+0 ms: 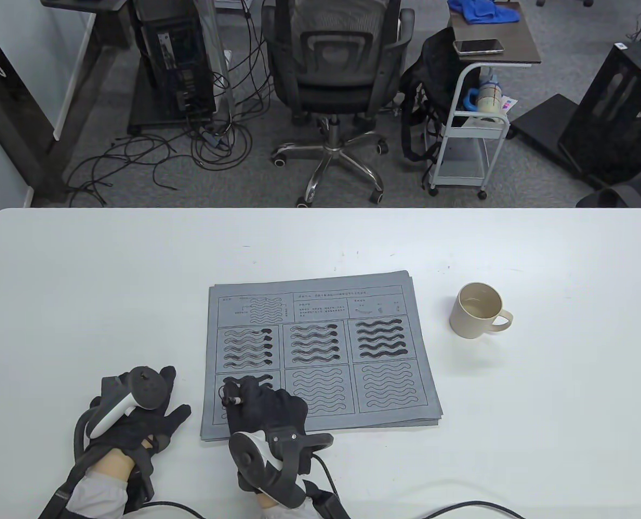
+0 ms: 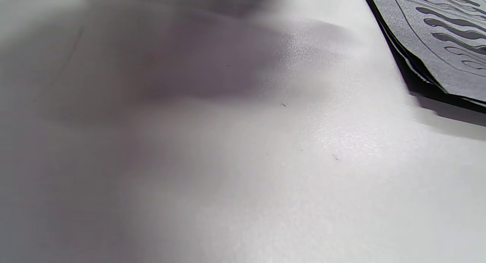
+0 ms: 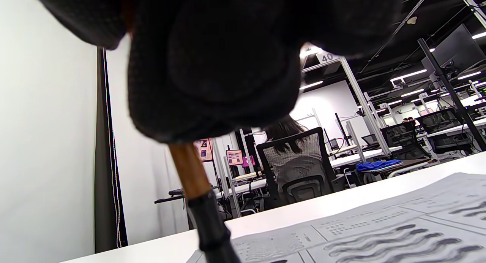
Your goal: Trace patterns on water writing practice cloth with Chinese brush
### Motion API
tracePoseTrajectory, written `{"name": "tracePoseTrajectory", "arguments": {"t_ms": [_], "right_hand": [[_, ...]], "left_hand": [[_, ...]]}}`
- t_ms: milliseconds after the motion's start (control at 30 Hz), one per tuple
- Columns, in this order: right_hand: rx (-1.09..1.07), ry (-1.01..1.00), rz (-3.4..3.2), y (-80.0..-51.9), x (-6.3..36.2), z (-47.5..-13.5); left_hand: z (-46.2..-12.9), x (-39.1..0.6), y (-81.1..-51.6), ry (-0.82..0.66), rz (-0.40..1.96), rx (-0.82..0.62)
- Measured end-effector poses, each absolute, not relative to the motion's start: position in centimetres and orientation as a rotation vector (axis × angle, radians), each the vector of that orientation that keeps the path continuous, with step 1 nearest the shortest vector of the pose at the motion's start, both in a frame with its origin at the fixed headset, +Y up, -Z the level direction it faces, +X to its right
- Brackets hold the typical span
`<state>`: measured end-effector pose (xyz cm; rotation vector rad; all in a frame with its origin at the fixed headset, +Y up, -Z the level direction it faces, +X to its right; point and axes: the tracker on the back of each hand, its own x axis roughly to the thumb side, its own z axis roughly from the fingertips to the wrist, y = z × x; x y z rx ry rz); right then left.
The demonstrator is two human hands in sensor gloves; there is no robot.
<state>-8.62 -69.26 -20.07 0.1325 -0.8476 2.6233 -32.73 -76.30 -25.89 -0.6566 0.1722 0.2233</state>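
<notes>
The grey water writing cloth (image 1: pixel 320 351) lies mid-table, printed with six boxes of wavy lines. The three top boxes are dark with wet strokes, and the bottom left box has one dark line. My right hand (image 1: pixel 260 403) rests on the bottom left box and grips the Chinese brush (image 1: pixel 232 401), held upright. The right wrist view shows the brush's brown shaft and black ferrule (image 3: pixel 207 217) coming down from my gloved fingers (image 3: pixel 212 65) onto the cloth (image 3: pixel 379 232). My left hand (image 1: pixel 136 411) lies flat on the table to the cloth's left, holding nothing. The left wrist view shows the cloth's corner (image 2: pixel 448 42).
A beige mug (image 1: pixel 478 311) stands on the white table (image 1: pixel 82 303) to the right of the cloth. Beyond the table's far edge are an office chair (image 1: pixel 336 81), a small cart (image 1: pixel 471 135) and floor cables.
</notes>
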Motion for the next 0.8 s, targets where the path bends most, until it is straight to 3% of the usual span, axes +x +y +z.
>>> {"name": "tracePoseTrajectory", "arguments": {"t_ms": [800], "right_hand": [[0.113,-0.869,2.647,-69.11,-8.41,-20.13]], "left_hand": [[-25.85,-32.73,-76.28,0.173,0.223,-0.658]]}}
